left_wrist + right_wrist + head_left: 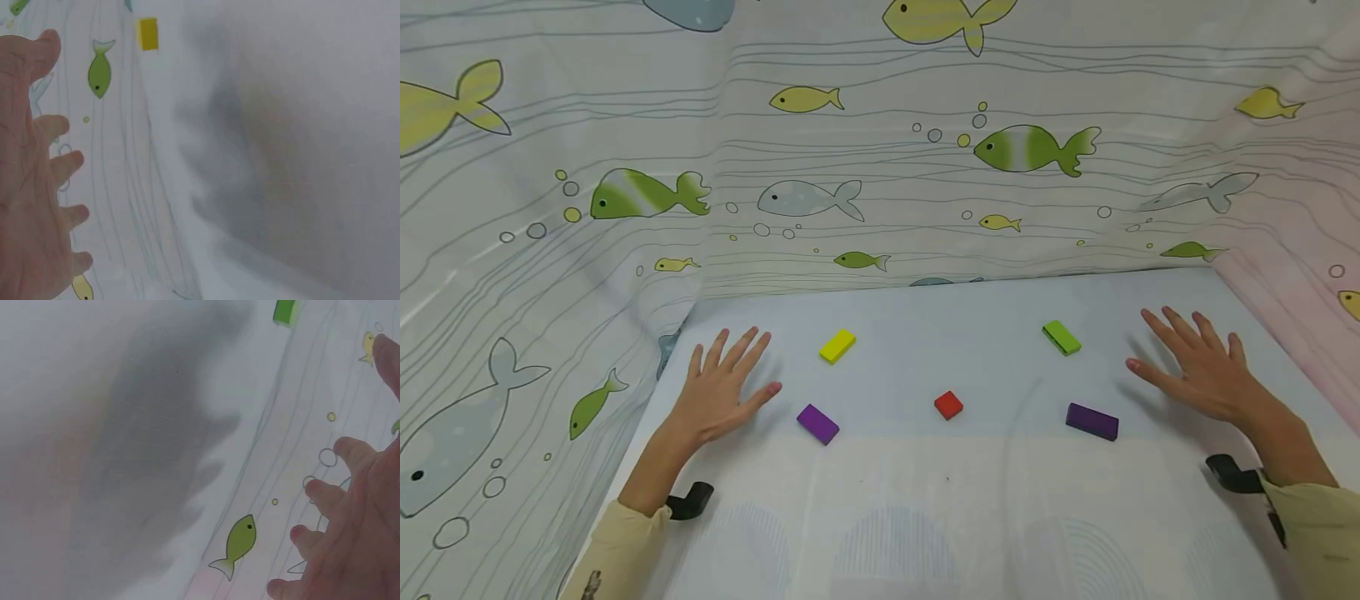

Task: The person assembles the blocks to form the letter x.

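Both hands lie spread, palm down, over a pale blue table [895, 508]. My left hand [722, 387] is at the left, fingers straight, holding nothing; a purple block [817, 423] lies just right of its thumb and a yellow block [837, 345] further back. That yellow block [148, 33] also shows in the left wrist view beyond the left hand [31, 181]. My right hand [1195, 362] is at the right, open and empty, with a green block [1062, 337] to its left and a dark purple block [1092, 421] nearer me. A small red block [948, 405] sits mid-table. The green block [285, 311] shows beyond the right hand [356, 525].
A fish-patterned curtain [880, 167] walls in the table at the back and on both sides. Black wrist straps [688, 500] sit on both forearms. The near half of the table bears no blocks.
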The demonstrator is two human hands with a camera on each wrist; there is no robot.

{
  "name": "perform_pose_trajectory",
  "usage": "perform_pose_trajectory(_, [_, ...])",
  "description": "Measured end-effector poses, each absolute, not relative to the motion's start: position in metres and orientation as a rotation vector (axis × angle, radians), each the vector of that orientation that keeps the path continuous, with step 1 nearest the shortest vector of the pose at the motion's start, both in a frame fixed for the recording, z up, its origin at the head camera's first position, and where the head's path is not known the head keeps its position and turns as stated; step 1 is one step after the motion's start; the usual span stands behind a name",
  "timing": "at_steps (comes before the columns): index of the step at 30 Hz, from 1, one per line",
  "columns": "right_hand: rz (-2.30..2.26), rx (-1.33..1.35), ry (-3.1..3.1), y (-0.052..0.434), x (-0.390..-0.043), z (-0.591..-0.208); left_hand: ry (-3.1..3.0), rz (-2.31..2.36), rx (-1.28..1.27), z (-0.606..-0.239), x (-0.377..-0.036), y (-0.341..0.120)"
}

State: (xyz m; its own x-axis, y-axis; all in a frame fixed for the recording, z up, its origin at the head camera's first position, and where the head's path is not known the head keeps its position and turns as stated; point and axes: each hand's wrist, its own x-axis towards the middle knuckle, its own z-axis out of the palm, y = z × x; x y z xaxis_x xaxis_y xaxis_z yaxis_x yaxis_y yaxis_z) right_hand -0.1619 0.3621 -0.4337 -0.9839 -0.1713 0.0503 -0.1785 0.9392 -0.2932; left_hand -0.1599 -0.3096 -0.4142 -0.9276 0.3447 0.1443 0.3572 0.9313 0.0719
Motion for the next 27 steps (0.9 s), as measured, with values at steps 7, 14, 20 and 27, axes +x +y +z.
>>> perform_pose_trajectory(7, [0.474, 0.32, -3.054, 0.362, -0.157, -0.427, -2.931, -0.138, -0.592, -0.41, -0.161, -0.302])
perform_pose_trajectory(14, [0.471, 0.338, -3.014, 0.36, -0.153, -0.424, -2.899, -0.162, -0.625, -0.407, -0.162, -0.297])
perform_pose_trajectory(20, [0.477, 0.355, -2.953, 0.36, -0.151, -0.425, -2.888, -0.187, -0.661, -0.404, -0.162, -0.29])
perform_pose_trajectory(27, [0.475, 0.354, -2.9, 0.356, -0.149, -0.424, -2.874, -0.249, -0.723, -0.402, -0.163, -0.282])
